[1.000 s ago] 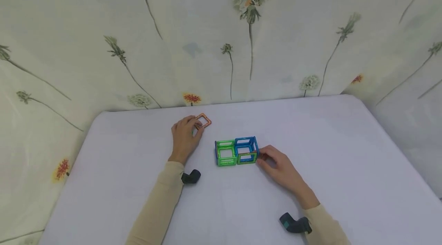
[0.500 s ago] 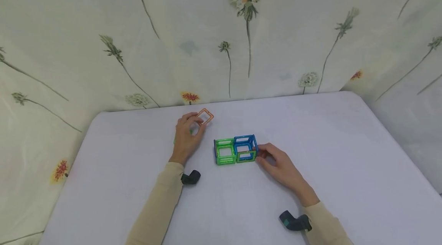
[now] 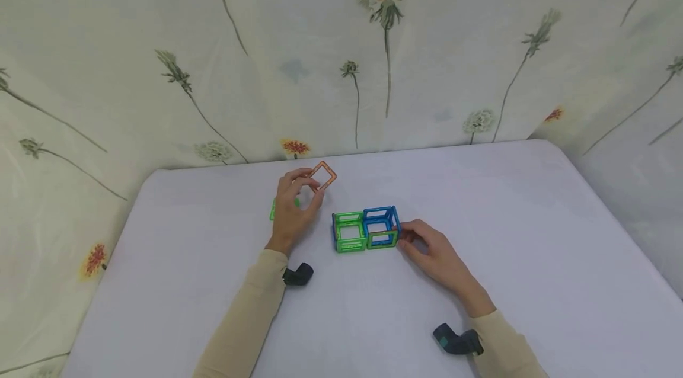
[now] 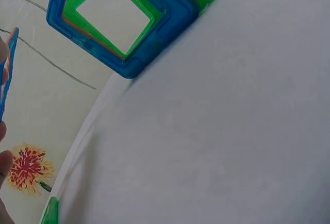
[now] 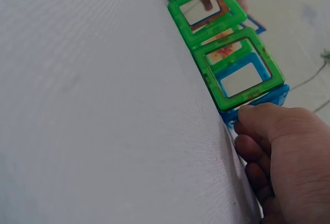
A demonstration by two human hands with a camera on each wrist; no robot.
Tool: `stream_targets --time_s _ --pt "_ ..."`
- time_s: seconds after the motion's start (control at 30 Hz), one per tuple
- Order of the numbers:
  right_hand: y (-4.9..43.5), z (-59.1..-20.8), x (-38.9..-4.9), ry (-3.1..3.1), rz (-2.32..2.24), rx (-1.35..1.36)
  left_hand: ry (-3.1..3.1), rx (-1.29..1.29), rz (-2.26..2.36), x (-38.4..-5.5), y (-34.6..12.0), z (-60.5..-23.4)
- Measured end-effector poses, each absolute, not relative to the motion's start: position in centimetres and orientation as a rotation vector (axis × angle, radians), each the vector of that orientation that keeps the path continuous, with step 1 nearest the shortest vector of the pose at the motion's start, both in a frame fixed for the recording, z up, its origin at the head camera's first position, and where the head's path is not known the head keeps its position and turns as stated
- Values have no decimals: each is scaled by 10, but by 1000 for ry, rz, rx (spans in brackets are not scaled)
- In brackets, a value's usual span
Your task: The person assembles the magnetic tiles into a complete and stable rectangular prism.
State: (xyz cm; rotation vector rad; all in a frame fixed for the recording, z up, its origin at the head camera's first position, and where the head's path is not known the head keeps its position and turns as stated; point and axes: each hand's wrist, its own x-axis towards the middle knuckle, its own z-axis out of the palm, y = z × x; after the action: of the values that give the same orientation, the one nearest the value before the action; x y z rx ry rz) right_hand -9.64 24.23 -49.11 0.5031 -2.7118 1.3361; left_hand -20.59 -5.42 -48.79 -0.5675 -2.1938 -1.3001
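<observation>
In the head view my left hand (image 3: pixel 293 206) pinches an orange square magnetic tile (image 3: pixel 330 178) by one corner, above the back of the table. That tile shows blue and orange at the left edge of the left wrist view. Two open-topped cubes of magnetic tiles, one green (image 3: pixel 350 244) and one blue (image 3: pixel 377 212), stand joined side by side in front. My right hand (image 3: pixel 434 256) holds the right end of the blue cube, thumb and fingers at a blue tile (image 5: pixel 278 96) in the right wrist view. A green tile (image 5: pixel 237 102) forms that cube's near wall.
A green tile (image 3: pixel 274 210) lies on the table, partly hidden behind my left hand. A white cloth covers the table (image 3: pixel 341 319). The back edge meets a flower-printed curtain (image 3: pixel 320 70). Dark wrist devices (image 3: pixel 458 340) sit on both sleeves.
My left hand has raised the orange tile and shifted slightly right with it, showing more of the green tile behind. My right hand stays at the blue cube.
</observation>
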Motion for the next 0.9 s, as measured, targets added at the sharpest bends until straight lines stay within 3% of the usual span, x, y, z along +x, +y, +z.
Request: stream_targets --time_s 0.9 --pt "243 -492 -97 -2727 1347 492 -2349 -772 -1260 -182 -23 -465"
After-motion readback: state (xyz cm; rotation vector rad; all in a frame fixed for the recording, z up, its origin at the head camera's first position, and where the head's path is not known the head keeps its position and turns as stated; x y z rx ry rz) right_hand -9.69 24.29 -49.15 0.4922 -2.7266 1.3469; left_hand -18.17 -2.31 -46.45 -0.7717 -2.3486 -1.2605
